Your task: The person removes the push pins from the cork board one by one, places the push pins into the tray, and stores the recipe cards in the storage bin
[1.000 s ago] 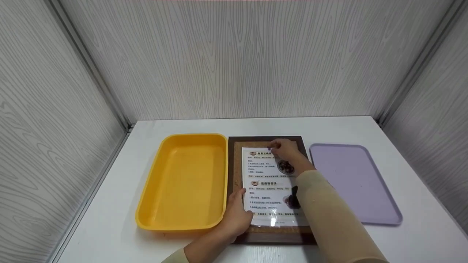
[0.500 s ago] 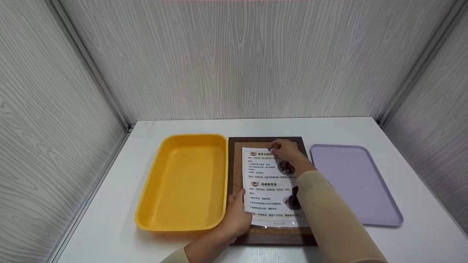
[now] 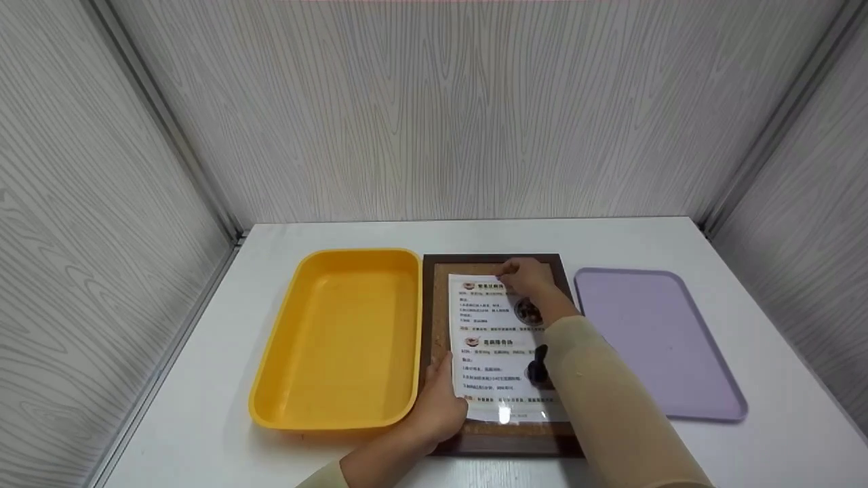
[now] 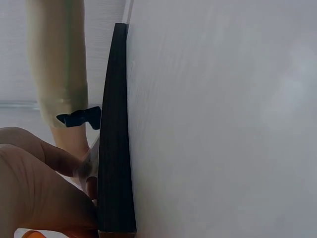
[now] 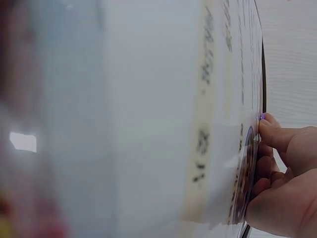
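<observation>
A laminated recipe sheet (image 3: 488,352) with two printed recipes lies over a cork board (image 3: 441,305) in a dark wooden frame. My left hand (image 3: 441,407) holds the sheet's lower left side between thumb and fingers; the left wrist view shows these fingers (image 4: 62,161) at the sheet's edge, above the dark frame side (image 4: 114,148). At the sheet's top edge, my right hand (image 3: 529,276) has thumb and fingertips together on a small purple push pin (image 5: 263,117), mostly covered by the fingers. The right forearm hides the sheet's right side.
A deep yellow tray (image 3: 339,339) stands just left of the board. To the right lies a flat lilac tray (image 3: 664,339), partly behind the right sleeve (image 3: 610,393). The white table (image 3: 319,234) ends at a grey wood-grain wall (image 3: 434,122).
Both hands keep nearly the same places. The lower edge of the sheet and its glare shift slightly, and the purple bit at the right fingertips is less visible in the head view.
</observation>
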{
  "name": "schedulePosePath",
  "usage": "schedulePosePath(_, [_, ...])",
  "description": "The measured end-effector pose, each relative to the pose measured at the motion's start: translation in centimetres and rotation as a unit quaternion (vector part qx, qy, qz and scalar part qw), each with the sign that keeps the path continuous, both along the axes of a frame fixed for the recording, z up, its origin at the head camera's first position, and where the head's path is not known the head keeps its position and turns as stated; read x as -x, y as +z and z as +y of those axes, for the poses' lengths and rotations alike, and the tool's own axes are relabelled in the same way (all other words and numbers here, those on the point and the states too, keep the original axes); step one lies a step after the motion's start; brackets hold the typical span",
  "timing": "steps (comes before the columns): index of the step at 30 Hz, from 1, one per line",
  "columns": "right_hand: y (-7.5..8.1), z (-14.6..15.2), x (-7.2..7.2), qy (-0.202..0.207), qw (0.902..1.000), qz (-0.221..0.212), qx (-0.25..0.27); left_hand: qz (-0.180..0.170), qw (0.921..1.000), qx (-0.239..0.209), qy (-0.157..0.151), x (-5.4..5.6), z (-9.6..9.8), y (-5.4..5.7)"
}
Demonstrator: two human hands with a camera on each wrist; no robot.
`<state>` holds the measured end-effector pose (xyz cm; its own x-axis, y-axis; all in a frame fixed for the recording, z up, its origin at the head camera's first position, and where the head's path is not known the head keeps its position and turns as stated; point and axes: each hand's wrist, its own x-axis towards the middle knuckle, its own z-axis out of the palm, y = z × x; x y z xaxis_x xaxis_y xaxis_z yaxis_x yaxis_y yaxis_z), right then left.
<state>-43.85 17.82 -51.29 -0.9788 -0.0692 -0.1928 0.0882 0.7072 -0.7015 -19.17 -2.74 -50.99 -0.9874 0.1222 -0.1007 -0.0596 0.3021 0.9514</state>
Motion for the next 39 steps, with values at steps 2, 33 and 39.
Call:
schedulePosePath(2, [0.0, 0.0, 0.0, -0.002, 1.0000, 0.000, 0.007, 0.001, 1.0000, 0.001, -0.001, -0.2, 0.0, 0.0])
schedulePosePath(33, [-0.2, 1.5, -0.9, 0.040, 0.9973, -0.014, 0.059, 0.010, 0.9995, -0.016, -0.026, -0.3, -0.1, 1.0])
schedulePosePath(39, [0.0, 2.5, -1.4, 0.049, 0.9951, 0.009, 0.085, -0.004, 0.9994, -0.022, -0.027, -0.1, -0.3, 1.4])
